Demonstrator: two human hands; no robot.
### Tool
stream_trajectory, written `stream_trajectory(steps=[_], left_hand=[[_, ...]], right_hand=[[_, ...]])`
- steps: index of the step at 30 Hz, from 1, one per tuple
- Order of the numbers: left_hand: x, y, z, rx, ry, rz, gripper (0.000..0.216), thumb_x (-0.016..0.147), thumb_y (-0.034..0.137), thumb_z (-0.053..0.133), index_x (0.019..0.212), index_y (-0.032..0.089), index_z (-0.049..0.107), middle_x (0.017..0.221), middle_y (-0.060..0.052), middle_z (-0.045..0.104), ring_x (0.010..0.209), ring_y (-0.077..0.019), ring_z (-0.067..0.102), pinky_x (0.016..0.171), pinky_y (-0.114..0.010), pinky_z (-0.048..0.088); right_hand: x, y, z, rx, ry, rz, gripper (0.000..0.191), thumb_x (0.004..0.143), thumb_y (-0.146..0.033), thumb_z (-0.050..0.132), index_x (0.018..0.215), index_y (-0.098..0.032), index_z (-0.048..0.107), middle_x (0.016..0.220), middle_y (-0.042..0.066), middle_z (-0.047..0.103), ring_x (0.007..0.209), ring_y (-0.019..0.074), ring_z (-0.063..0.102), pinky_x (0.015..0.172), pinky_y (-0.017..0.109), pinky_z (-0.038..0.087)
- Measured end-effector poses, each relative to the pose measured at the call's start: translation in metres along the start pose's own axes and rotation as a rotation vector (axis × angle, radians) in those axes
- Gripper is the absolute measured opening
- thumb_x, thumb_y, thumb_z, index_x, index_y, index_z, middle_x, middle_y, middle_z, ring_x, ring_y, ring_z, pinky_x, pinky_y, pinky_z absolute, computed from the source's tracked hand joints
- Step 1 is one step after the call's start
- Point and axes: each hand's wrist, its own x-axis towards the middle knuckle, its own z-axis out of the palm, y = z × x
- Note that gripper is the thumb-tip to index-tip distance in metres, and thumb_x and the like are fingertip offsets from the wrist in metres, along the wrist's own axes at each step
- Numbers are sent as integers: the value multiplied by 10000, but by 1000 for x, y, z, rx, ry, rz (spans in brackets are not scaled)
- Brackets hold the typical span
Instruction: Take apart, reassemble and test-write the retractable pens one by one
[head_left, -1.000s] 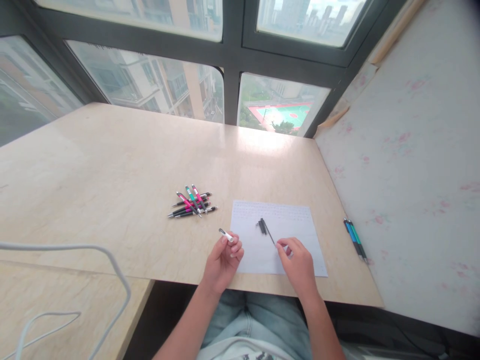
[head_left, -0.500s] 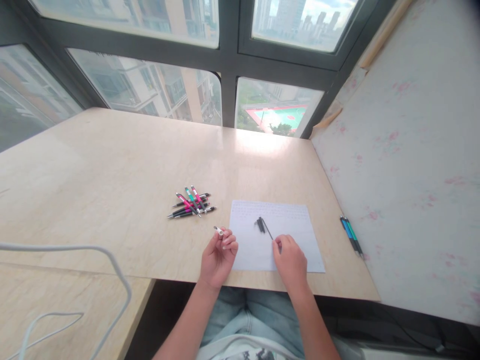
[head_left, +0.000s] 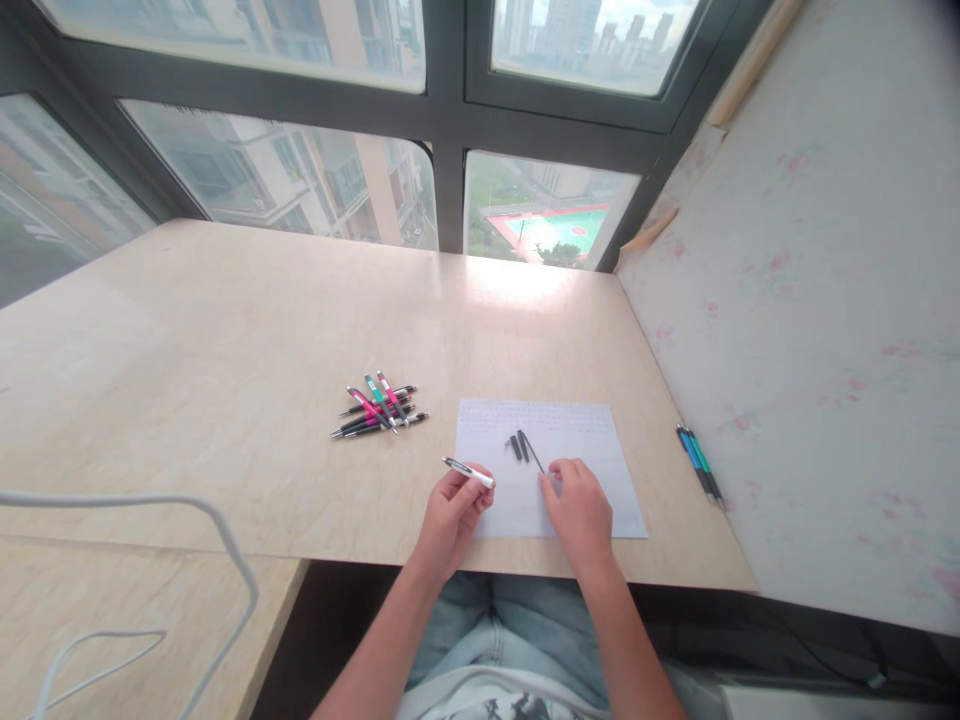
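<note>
My left hand [head_left: 452, 515] is closed around a white pen barrel [head_left: 478, 477] with a dark clip end, held tilted above the paper's left edge. On the written sheet of paper [head_left: 600, 500] lie a thin dark pen refill [head_left: 533, 451] and short black pen parts [head_left: 519, 446]. My right hand [head_left: 581, 515] rests over the paper at the near end of the refill. Its thumb and forefinger are apart, with the thumb by the refill's tip. The undersides of the right fingers are hidden.
A pile of several pink, green and dark pens [head_left: 379, 408] lies left of the paper. Two pens, blue and green [head_left: 701, 465], lie along the wall on the right. A white cable [head_left: 225, 530] loops at the left. Windows line the table's far edge.
My left hand has moved right and turned, so the white barrel now shows lengthwise. My right thumb and forefinger have parted at the refill's near end. The camera view shifted slightly.
</note>
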Motion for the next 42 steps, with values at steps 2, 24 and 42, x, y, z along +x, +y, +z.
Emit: stream_trajectory(steps=[2,24,42], left_hand=[[0,-1,1,63,2,8,151,779,249,724,864,128,699,770,-41,602,662,-110,499,607,-240,379],[2,2,2,-34,82,-14,188,743,259,770,869,137,704,802,-44,633,673,-96,537,633,-224,426],[-2,-1,2,190,38,31,178,736,289,766,848,156,727,773,-48,643,715,-143,547,705,-276,421]], right_hand=[[1,-2,1,-37,-13,-2,129,895,-268,507,826,-219,605,831,60,620,787,201,571,549,271,327],[-9,7,-46,798,-169,20,210,869,-379,585,857,-194,684,845,74,674,806,218,627,688,321,516],[-4,-19,-51,684,-130,-166,137,870,-233,546,827,-208,674,787,38,636,673,157,571,589,277,471]])
